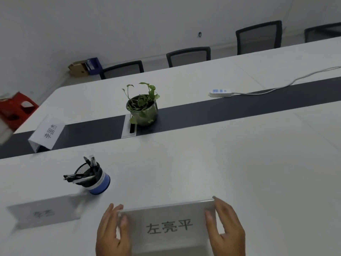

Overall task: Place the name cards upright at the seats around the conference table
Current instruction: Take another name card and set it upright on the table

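Observation:
A clear name card [168,225] with three printed characters stands at the near edge of the white conference table [239,163]. My left hand [112,231] grips its left end and my right hand [227,230] grips its right end, fingers curled over the edges. A second name card [43,213] stands upright to the left, blurred. A third name card [48,134] stands at the table's far left end, on the dark centre strip [212,109].
A mesh pen holder [91,177] with several pens stands behind the left card. A potted plant [143,108] sits mid-table beside a cable hatch [130,128]. A power strip [220,92] with cord lies at right. Several black chairs [188,56] line the far side. A red stool [17,109] stands at left.

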A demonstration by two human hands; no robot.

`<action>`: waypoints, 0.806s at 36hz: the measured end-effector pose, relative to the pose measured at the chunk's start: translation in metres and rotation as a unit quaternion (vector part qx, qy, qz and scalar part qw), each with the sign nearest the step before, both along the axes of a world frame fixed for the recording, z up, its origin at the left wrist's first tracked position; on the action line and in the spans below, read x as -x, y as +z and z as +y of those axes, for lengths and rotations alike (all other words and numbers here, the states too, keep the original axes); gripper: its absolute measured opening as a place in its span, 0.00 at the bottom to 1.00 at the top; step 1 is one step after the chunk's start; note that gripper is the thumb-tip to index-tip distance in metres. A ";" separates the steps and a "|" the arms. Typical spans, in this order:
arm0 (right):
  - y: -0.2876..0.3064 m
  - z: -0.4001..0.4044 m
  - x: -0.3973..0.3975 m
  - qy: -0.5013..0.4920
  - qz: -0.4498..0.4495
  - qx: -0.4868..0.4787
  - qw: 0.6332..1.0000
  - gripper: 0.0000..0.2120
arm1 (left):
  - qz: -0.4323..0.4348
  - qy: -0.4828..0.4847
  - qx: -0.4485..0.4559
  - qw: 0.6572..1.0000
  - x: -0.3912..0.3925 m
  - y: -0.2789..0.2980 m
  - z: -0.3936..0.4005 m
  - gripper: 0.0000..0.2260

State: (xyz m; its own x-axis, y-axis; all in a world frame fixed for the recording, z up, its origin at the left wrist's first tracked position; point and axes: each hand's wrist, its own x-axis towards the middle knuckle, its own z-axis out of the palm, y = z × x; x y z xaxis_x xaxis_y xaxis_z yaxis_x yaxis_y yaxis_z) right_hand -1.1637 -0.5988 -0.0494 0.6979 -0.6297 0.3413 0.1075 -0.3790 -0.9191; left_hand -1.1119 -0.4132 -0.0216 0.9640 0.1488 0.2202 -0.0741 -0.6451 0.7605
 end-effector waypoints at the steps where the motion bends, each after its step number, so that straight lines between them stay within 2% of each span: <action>1: 0.005 -0.002 0.001 -0.007 -0.008 0.001 1.000 0.28 | -0.013 -0.003 0.006 1.000 0.001 0.006 -0.004 0.29; 4: 0.022 -0.017 0.004 -0.038 -0.022 -0.011 0.999 0.24 | -0.055 -0.017 0.022 0.998 0.000 0.022 -0.022 0.26; 7: 0.039 -0.051 0.004 -0.070 -0.030 -0.087 0.993 0.17 | -0.076 -0.068 0.090 0.991 -0.003 0.042 -0.051 0.30; 10: 0.053 -0.099 0.006 -0.113 -0.022 -0.120 0.986 0.14 | -0.046 -0.154 0.123 0.979 -0.008 0.052 -0.103 0.19; 12: 0.053 -0.134 0.007 -0.146 -0.009 -0.108 0.983 0.16 | 0.006 -0.212 0.110 0.971 -0.013 0.053 -0.147 0.15; 14: 0.040 -0.168 0.007 -0.170 0.019 -0.111 0.979 0.13 | 0.100 -0.243 0.127 0.956 -0.020 0.046 -0.192 0.19; 17: 0.016 -0.204 0.008 -0.174 0.074 -0.127 0.974 0.12 | 0.237 -0.240 0.153 0.929 -0.032 0.016 -0.252 0.26; 20: -0.009 -0.229 0.011 -0.180 0.112 -0.137 0.968 0.14 | 0.305 -0.216 0.127 0.919 -0.035 -0.016 -0.292 0.26; 24: -0.038 -0.247 0.010 -0.174 0.145 -0.145 0.963 0.15 | 0.280 -0.218 0.102 0.929 -0.033 -0.043 -0.309 0.22; 29: -0.058 -0.258 0.002 -0.155 0.175 -0.142 0.962 0.14 | 0.241 -0.199 0.123 0.942 -0.043 -0.060 -0.313 0.27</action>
State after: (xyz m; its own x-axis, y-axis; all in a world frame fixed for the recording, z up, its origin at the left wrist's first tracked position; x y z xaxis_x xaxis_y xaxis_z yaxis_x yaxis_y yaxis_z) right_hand -1.1654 -0.8570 -0.1075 0.5029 -0.8590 -0.0964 -0.3050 -0.0719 -0.9496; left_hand -1.0688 -0.7262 -0.0820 0.9334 -0.2559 -0.2516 0.1195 -0.4393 0.8904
